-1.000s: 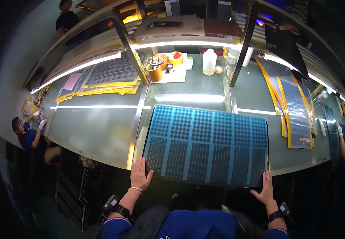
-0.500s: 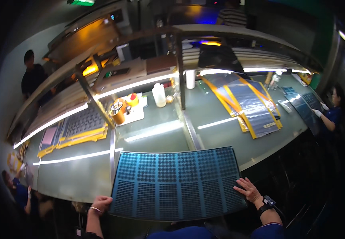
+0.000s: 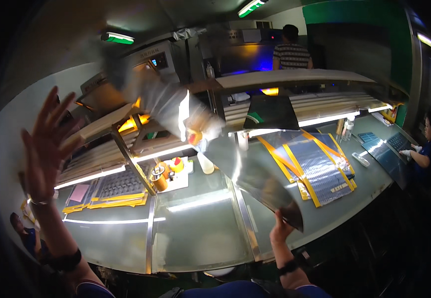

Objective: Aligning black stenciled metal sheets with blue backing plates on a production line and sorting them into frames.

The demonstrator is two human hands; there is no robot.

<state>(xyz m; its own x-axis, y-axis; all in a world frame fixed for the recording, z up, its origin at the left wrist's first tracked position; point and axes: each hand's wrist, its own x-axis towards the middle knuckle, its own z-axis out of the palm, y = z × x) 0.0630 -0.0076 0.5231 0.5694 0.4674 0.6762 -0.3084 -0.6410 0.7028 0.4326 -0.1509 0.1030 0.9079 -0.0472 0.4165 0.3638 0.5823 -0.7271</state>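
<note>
The left hand [image 3: 51, 144] is raised high at the left, open, fingers spread and pointing up, apart from the sheet [image 3: 224, 153]. Its forearm climbs from the lower edge, leaning left, with a bracelet [image 3: 39, 202] at the wrist and a black band [image 3: 66, 260] further down. The right hand [image 3: 281, 229] is lower, closed on the sheet's lower right end, thumb up; its other fingers are mostly hidden. That forearm is short and steep in view. The sheet is in the air above the bench [image 3: 195, 231], slanting from upper left down to the right hand, its upper end blurred, glare across its face. Behind stand 1 white bottle [image 3: 205, 163] and orange pots [image 3: 160, 184]; 2 yellow-edged film stacks [image 3: 320, 171] lie left and right
</note>
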